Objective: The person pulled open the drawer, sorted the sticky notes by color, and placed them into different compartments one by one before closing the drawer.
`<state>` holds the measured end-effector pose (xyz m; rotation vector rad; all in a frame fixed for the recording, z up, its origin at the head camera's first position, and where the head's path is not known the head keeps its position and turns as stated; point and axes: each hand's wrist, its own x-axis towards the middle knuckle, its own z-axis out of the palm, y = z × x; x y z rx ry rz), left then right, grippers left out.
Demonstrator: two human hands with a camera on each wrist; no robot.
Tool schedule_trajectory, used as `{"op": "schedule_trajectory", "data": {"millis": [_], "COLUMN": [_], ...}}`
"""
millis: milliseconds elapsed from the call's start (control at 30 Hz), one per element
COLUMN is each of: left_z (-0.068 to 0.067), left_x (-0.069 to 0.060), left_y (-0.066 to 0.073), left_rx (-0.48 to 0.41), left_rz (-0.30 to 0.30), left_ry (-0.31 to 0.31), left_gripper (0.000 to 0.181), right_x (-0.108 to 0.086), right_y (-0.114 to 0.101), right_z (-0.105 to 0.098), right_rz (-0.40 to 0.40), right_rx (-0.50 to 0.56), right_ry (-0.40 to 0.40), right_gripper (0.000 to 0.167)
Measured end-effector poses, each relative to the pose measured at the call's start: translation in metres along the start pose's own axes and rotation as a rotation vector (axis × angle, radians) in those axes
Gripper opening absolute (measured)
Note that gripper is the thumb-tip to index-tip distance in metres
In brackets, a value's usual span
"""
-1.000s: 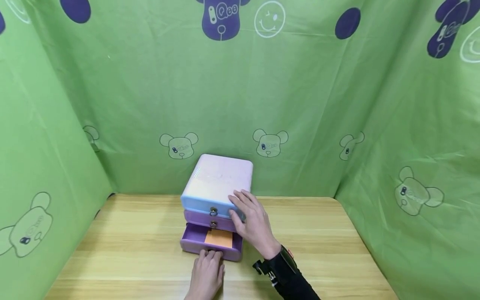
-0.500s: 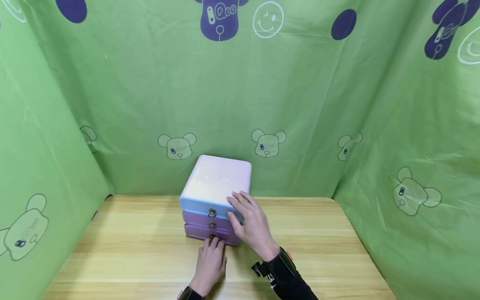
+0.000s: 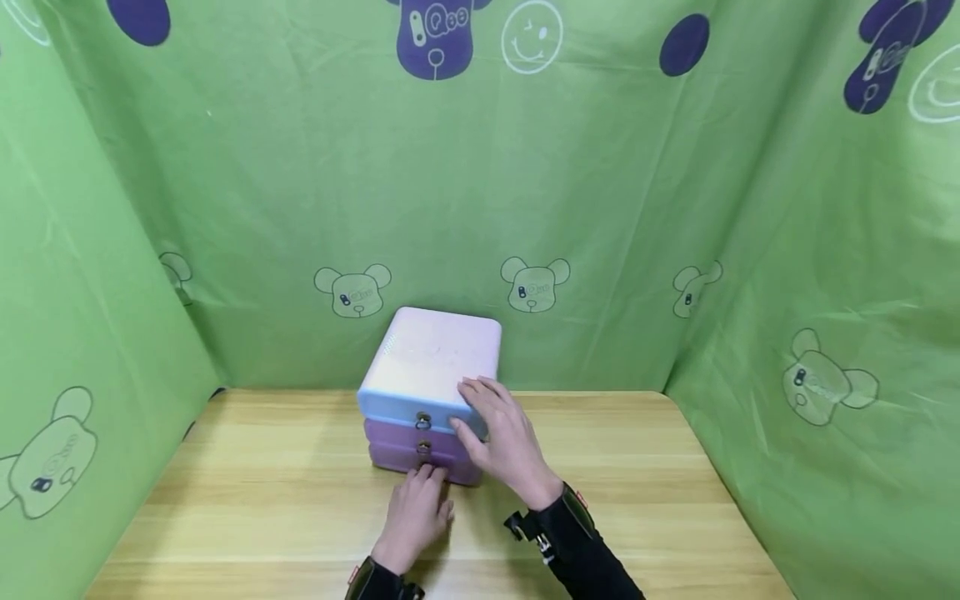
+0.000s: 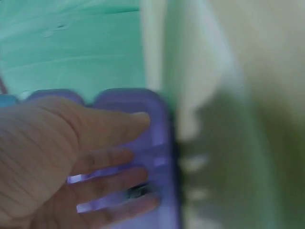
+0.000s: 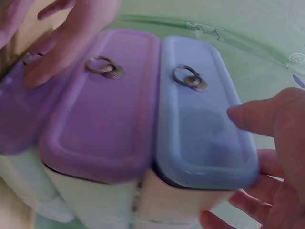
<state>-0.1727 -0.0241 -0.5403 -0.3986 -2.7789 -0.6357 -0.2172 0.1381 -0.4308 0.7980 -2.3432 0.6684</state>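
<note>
A small drawer box with a pale pink top [image 3: 442,354] stands on the table. Its front has a light blue top drawer [image 3: 397,408] and purple middle and lower drawers [image 5: 102,114], all pushed in. Metal ring pulls [image 5: 190,78] show on the fronts. My left hand [image 3: 415,512] touches the lowest purple drawer [image 4: 162,143] with extended fingers, close to its ring pull. My right hand [image 3: 506,437] rests on the box's upper right corner, fingers on the top and thumb [image 5: 248,117] against the blue front.
The wooden table [image 3: 630,483] runs out to both sides of the box. Green printed cloth [image 3: 450,183] hangs behind it and along both sides. Small devices [image 3: 573,500] are strapped to both wrists.
The lowest drawer, earlier pulled out with an orange paper-like piece inside, has slid in, and the piece is hidden. My left hand moved forward with it; my right hand stayed at the corner.
</note>
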Motion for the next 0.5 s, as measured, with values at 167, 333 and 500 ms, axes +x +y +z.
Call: {"op": "schedule_trajectory", "data": {"millis": [167, 333, 500], "left_z": [-0.059, -0.118, -0.125], "left_x": [0.005, -0.005, -0.03], "left_y": [0.02, 0.05, 0.068], "left_rx": [-0.038, -0.03, 0.008], "left_rz": [0.056, 0.191, 0.367], "left_ry": [0.193, 0.598, 0.817], "left_gripper": [0.038, 0.042, 0.047], "right_x": [0.012, 0.004, -0.022], "right_y": [-0.012, -0.047, -0.079], "right_z": [-0.024, -0.058, -0.063], "right_rz": [-0.008, -0.123, -0.226], "right_rx": [0.038, 0.061, 0.034], "right_ry": [0.072, 0.306, 0.415], "right_gripper": [0.058, 0.042, 0.046]}}
